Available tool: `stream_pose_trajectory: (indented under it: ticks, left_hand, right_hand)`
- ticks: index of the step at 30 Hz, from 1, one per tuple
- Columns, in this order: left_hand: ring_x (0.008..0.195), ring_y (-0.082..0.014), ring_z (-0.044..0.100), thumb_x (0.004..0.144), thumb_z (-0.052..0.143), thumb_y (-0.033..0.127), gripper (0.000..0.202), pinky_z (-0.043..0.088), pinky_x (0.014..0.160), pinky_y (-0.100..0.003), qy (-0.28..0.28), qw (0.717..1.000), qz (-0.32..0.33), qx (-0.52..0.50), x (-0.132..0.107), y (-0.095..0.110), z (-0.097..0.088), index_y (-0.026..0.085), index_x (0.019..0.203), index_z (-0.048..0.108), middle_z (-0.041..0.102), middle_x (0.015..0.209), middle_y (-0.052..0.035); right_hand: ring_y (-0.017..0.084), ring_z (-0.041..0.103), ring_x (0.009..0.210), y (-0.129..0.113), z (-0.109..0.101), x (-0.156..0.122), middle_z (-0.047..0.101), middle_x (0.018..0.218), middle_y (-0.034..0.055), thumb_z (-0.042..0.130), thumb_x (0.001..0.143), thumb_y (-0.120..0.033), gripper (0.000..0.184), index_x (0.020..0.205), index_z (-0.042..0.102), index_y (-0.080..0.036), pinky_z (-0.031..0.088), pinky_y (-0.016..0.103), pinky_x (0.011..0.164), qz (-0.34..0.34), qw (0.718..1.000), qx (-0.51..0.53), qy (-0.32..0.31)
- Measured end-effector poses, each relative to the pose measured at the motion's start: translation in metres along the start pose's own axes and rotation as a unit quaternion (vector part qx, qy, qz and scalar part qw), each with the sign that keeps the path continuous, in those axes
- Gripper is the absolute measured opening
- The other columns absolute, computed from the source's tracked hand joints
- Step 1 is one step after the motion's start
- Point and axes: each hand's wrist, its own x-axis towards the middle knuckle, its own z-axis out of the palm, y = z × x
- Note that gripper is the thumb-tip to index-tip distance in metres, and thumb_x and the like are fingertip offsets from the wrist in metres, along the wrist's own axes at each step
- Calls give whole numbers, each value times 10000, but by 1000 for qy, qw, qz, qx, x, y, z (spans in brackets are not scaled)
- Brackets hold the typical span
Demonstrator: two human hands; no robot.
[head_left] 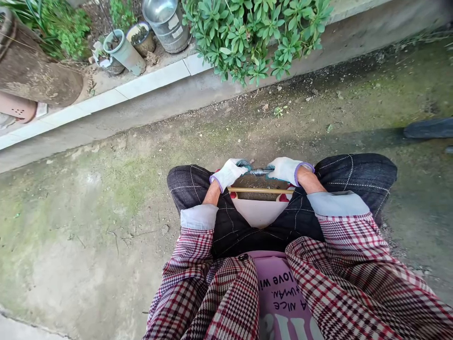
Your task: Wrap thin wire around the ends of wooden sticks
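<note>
My left hand [231, 172] and my right hand [284, 170] wear white knit gloves with blue-green palms and purple cuffs. Between them, level over the ground, is a short silver length of coiled metal [259, 172], like wound wire or a spring. Each hand is closed around one end, so only the middle of it shows. Just below, a thin yellowish rod [262, 190] runs crosswise between my knees, touching neither hand as far as I can see. Under it is a whitish flat surface [260, 211] between my thighs, partly covered by my dark trousers.
A low tiled ledge [152, 84] crosses the far side, with a leafy shrub [253, 35], a metal pot [166, 23], a pale green planter [125, 53] and a big brown container [38, 66]. Mossy ground [106, 189] surrounds me. A dark object [428, 128] lies at the right edge.
</note>
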Motion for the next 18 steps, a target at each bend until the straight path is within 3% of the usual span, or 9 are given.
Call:
stream_pose_trajectory:
  ticks: [4,8,13,18]
  left_hand:
    - [745,-139,629,691,684,149,115,499,702,-230,-5,998,6,-64,1,0,1,126,786,743,733,757,-31]
    - [721,-117,622,694,658,149,170,510,711,-239,-3,990,4,-140,0,2,0,123,832,753,753,826,-38]
    - [761,-129,639,692,675,166,161,536,808,-283,1,983,29,-181,1,0,-2,115,825,751,767,865,-60]
    - [852,-163,673,722,673,163,109,528,925,-328,-7,988,50,-145,7,-8,-2,121,801,736,766,857,-60]
  right_hand:
    - [177,578,641,-6,-6,-2,593,602,31,719,762,-299,159,681,627,-198,373,299,598,34,995,-58,70]
    - [131,537,504,-15,-7,-9,605,599,-10,725,808,-363,173,842,685,-198,404,244,468,63,989,107,79]
    - [92,482,433,-18,-5,-15,616,615,-1,807,752,-359,250,808,671,-157,393,219,355,37,946,305,103]
    - [99,518,470,-14,-7,-27,644,652,14,840,736,-430,358,897,700,-143,421,217,373,-28,918,394,20]
